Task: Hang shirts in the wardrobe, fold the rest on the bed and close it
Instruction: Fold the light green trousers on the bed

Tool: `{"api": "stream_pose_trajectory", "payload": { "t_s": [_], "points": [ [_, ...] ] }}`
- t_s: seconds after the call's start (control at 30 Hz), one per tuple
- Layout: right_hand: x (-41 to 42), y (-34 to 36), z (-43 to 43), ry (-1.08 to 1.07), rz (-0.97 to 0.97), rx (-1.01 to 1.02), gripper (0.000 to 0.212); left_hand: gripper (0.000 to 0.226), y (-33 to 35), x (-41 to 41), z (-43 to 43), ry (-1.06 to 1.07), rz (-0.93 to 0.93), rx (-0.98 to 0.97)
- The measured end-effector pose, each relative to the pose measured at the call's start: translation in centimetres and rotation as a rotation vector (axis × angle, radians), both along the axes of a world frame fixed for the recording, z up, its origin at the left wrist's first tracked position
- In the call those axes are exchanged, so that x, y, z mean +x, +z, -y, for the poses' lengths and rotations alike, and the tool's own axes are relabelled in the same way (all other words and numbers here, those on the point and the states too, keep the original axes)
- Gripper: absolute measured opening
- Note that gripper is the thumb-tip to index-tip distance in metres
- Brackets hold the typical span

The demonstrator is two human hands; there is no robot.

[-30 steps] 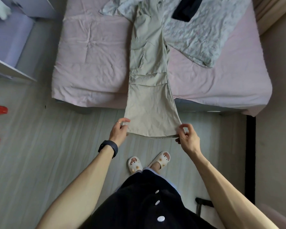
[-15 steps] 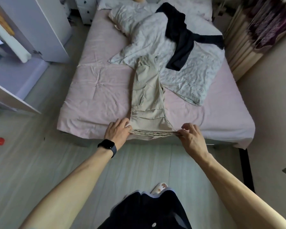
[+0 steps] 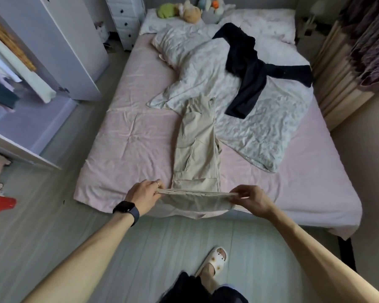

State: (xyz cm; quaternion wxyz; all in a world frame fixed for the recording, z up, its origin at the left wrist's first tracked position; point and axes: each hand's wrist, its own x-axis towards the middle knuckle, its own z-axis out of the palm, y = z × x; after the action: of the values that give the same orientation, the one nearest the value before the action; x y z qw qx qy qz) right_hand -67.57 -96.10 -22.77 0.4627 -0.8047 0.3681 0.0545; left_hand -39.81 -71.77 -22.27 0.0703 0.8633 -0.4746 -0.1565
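The beige trousers (image 3: 197, 147) lie lengthwise down the middle of the bed (image 3: 123, 149), waist end resting on a crumpled pale quilt (image 3: 256, 132). Their leg ends are raised just above the foot edge of the mattress, stretched between 2 hands. The left hand (image 3: 145, 195), with a watch (image 3: 126, 210) on its wrist, pinches 1 corner; the right hand (image 3: 252, 200) pinches the other with curled fingers. A black garment (image 3: 251, 73) sprawls on the quilt. The wardrobe (image 3: 59, 44) stands open at the left.
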Motion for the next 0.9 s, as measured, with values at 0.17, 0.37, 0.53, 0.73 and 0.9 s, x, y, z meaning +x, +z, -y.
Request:
{"api": "stream_pose_trajectory", "payload": {
  "t_s": [0.17, 0.37, 0.53, 0.73, 0.9],
  "points": [
    [4.6, 0.1, 4.8, -0.137, 0.070, -0.018, 0.018, 0.013, 1.1, 2.3, 4.8, 0.141, -0.091, -0.055],
    [9.9, -0.6, 10.4, -0.398, 0.178, 0.002, 0.020, 0.017, 1.8, 7.3, 12.4, 0.210, -0.138, -0.115],
    [16.2, -1.6, 16.0, -0.477, 0.207, -0.018, 0.025, 0.023, 0.7, 13.8, 19.9, 0.206, -0.150, -0.121],
    [26.3, -5.1, 24.5, -0.533, 0.095, -0.103, 0.029, 0.026, -3.9, 23.3, 30.4, 0.223, -0.169, -0.117],
    [33.3, -10.3, 31.0, -0.553, 0.075, -0.141, 0.035, 0.020, -10.1, 31.0, 37.2, 0.232, -0.203, -0.121]
  ]
}}
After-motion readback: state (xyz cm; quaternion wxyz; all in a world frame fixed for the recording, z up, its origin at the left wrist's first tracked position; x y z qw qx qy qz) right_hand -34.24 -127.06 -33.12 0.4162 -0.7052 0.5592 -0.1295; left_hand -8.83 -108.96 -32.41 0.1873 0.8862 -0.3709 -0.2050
